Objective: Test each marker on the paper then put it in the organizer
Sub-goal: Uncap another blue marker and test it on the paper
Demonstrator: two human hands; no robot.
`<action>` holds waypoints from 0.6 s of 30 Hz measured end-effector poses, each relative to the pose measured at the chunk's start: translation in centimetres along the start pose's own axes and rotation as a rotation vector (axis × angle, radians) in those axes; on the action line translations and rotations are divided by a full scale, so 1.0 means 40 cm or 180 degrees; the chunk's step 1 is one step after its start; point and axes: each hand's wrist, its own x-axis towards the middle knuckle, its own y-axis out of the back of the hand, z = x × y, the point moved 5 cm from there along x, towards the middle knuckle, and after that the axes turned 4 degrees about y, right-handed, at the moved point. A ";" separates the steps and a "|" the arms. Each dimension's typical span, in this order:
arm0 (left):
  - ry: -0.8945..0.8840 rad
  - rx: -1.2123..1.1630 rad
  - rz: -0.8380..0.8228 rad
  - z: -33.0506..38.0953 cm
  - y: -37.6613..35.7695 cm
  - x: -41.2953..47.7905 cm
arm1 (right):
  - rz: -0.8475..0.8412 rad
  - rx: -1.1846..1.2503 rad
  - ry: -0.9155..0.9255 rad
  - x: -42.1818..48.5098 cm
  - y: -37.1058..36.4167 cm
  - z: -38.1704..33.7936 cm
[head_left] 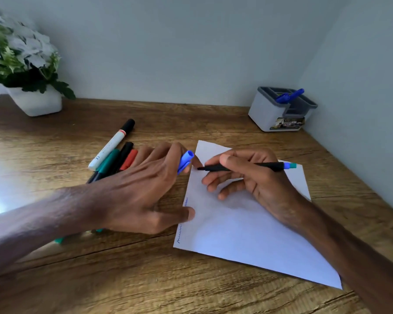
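**Cap off, tip aimed at the cap rather than the sheet**

From my remote seat, the marker (247,167) lies almost level in the right hand (261,180). Thumb and forefinger are clamped on the black barrel, and the other fingers curl loosely beneath, above the paper (247,230). The bare tip points left, close to the sheet's left edge. I cannot tell whether it touches the paper.

The left hand (141,196) has the blue cap (186,160) nipped between its front fingers, just beside the tip. The rest of its fingers fan out over the pile (114,155) of untested markers. Its thumb is spread wide and rests at the paper's edge, which I read as pinning the sheet so a stroke won't drag it. Keeping the cap in the fingers rather than setting it down saves a reach and keeps it from rolling on the table (145,282).

A blue squiggle (182,230) runs along the paper's left edge, and one blue marker (289,96) stands in the organizer (270,114), well away in the far right corner. So I judge the task to be early, with most of the pile left to do. With tip and cap this close, the cap could be coming off or going on. I can't say which.
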 end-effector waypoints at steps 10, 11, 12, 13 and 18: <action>-0.0032 0.0075 0.0192 0.001 -0.004 0.008 | -0.0118 -0.0607 0.0403 0.014 -0.046 0.004; -0.0026 0.0083 0.0214 0.000 -0.005 0.008 | -0.0097 -0.0741 0.0540 0.019 -0.048 0.002; 0.0007 0.0093 0.0223 -0.001 -0.005 0.008 | -0.0090 -0.0857 0.0664 0.021 -0.050 -0.001; 0.0027 0.0112 0.0239 -0.003 -0.004 0.009 | -0.0104 -0.0947 0.0767 0.021 -0.052 -0.005; -0.0107 -0.0014 0.0132 0.009 0.008 0.012 | -0.0107 -0.1250 0.1035 0.014 -0.057 -0.008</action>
